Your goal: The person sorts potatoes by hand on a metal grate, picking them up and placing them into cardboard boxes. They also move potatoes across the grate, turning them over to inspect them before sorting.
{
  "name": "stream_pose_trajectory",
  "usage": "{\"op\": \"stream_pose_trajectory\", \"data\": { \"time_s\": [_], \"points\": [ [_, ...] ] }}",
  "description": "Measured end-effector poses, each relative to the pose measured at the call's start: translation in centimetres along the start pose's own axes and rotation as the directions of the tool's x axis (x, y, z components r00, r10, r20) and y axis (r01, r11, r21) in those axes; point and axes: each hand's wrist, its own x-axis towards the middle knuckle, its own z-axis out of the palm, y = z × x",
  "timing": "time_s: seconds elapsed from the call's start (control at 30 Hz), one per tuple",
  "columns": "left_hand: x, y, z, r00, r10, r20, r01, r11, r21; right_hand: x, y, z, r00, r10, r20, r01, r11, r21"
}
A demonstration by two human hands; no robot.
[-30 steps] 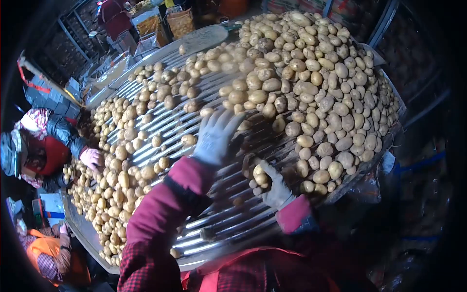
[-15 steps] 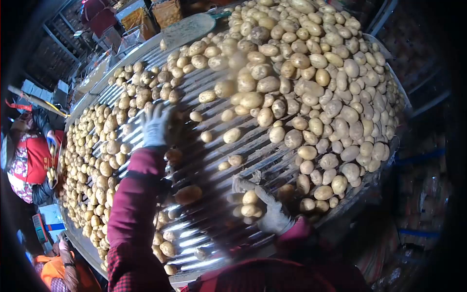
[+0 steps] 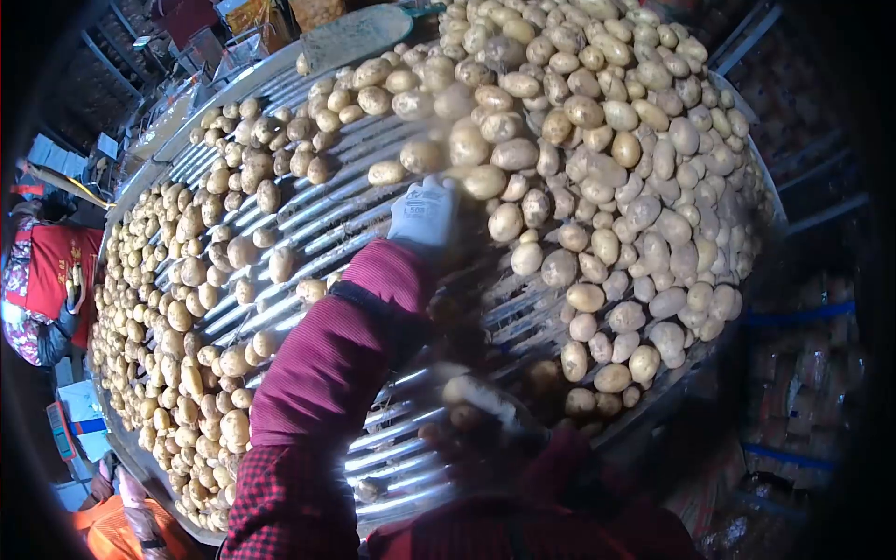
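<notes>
My left hand (image 3: pixel 423 215), in a white-grey glove, is over the slatted metal table at the edge of the potato pile (image 3: pixel 644 177). Its back faces me and its fingers curl down out of sight, close to a large potato (image 3: pixel 483 182). Lower down, my right hand (image 3: pixel 499 403) lies in shadow and is blurred. It is gloved too and curves around a few potatoes (image 3: pixel 457 390) low over the slats.
Many potatoes (image 3: pixel 187 308) cover the left side of the slatted table (image 3: pixel 401 476). A green-handled scoop (image 3: pixel 359 39) lies at the far edge. One person in a red vest (image 3: pixel 56 271) and another in orange (image 3: pixel 131 527) are on the left.
My left hand has moved right, from the left-hand potatoes to the pile. Several potatoes have shifted to the left on the slats. My right hand stays low, now darker and blurred.
</notes>
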Motion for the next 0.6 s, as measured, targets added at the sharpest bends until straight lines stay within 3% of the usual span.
{"op": "stream_pose_trajectory", "data": {
  "time_s": [0.03, 0.1, 0.13, 0.17, 0.27, 0.3, 0.33, 0.37, 0.4, 0.43, 0.47, 0.53, 0.6],
  "points": [
    [-0.5, -0.2, -0.5, 0.996, -0.036, 0.076, 0.045, 0.991, -0.127, -0.2, -0.7, 1.4, 0.997, -0.076, -0.032, 0.073, 0.994, -0.085],
    [-1.2, -1.6, -0.5, 0.998, 0.027, 0.05, -0.017, 0.983, -0.182, 1.6, -1.0, -0.5, 0.967, -0.254, 0.032, 0.25, 0.912, -0.325],
    [-2.2, -2.7, -0.3, 0.999, 0.041, 0.035, -0.033, 0.978, -0.206, 2.7, -0.7, -2.3, 0.953, -0.285, 0.102, 0.302, 0.889, -0.345],
    [-3.4, -3.6, 0.0, 0.992, 0.077, -0.101, -0.108, 0.927, -0.358, 3.8, -0.4, -4.1, 0.934, -0.314, 0.172, 0.356, 0.863, -0.358],
    [-7.6, -3.9, 0.1, 0.977, -0.05, -0.208, -0.06, 0.868, -0.493, 3.3, -0.2, -2.0, 0.94, -0.33, 0.085, 0.336, 0.94, -0.068],
    [-9.3, -2.4, -0.8, 0.944, 0.048, -0.327, -0.214, 0.842, -0.495, 3.1, 0.0, -1.4, 0.944, -0.322, -0.074, 0.317, 0.946, -0.073],
    [-11.4, -0.2, -2.4, 0.889, 0.137, -0.437, -0.36, 0.799, -0.482, 3.9, 0.7, -4.5, 0.916, -0.344, 0.207, 0.293, 0.925, 0.24],
    [-13.0, 1.8, -4.2, 0.903, 0.232, -0.362, -0.41, 0.715, -0.566, 4.5, 1.5, -3.8, 0.786, -0.601, 0.144, 0.611, 0.722, -0.323],
    [-14.2, 3.1, -5.7, 0.893, 0.332, -0.303, -0.449, 0.622, -0.642, 4.7, 1.8, -4.2, 0.821, -0.57, 0.037, 0.559, 0.789, -0.255],
    [-15.5, 3.4, -6.1, 0.877, 0.375, -0.302, -0.481, 0.648, -0.591, 5.0, 2.2, -4.6, 0.844, -0.531, -0.07, 0.514, 0.84, -0.171],
    [-16.5, 3.2, -6.4, 0.859, 0.416, -0.297, -0.511, 0.668, -0.541, 4.5, 1.6, -5.0, 0.879, -0.472, -0.075, 0.465, 0.88, -0.095],
    [-15.2, -0.5, -7.3, 0.873, 0.292, -0.392, -0.441, 0.814, -0.378, 3.2, 0.9, -4.7, 0.935, -0.343, -0.084, 0.349, 0.934, 0.07],
    [-13.0, -6.3, -8.5, 0.858, 0.187, -0.479, -0.326, 0.918, -0.225, 2.4, 0.1, 0.1, 0.944, -0.26, -0.206, 0.267, 0.964, 0.008]
  ]
}}
